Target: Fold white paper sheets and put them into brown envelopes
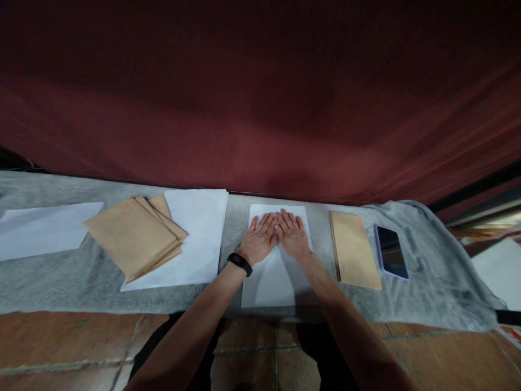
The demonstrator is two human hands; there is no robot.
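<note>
A white sheet of paper (272, 288) lies upright before me on the grey cloth. Both palms face down on its upper half. My left hand (259, 239) is flat with fingers stretched out, a black band on its wrist. Beside it, my right hand (292, 233) also lies flat, and the fingertips of the two hands meet or nearly meet. Neither hand grips anything. To the right is a small stack of brown envelopes (355, 250). On the left, a fanned pile of brown envelopes (134, 233) rests partly on a stack of white paper (199, 233).
A phone (391, 251) in a light purple case lies right of the envelopes. Another white sheet (44, 228) is at the far left. Grey cloth (439, 260) covers the narrow surface. A dark red curtain-like fabric (244, 108) rises behind it; tiled floor (61, 342) is below.
</note>
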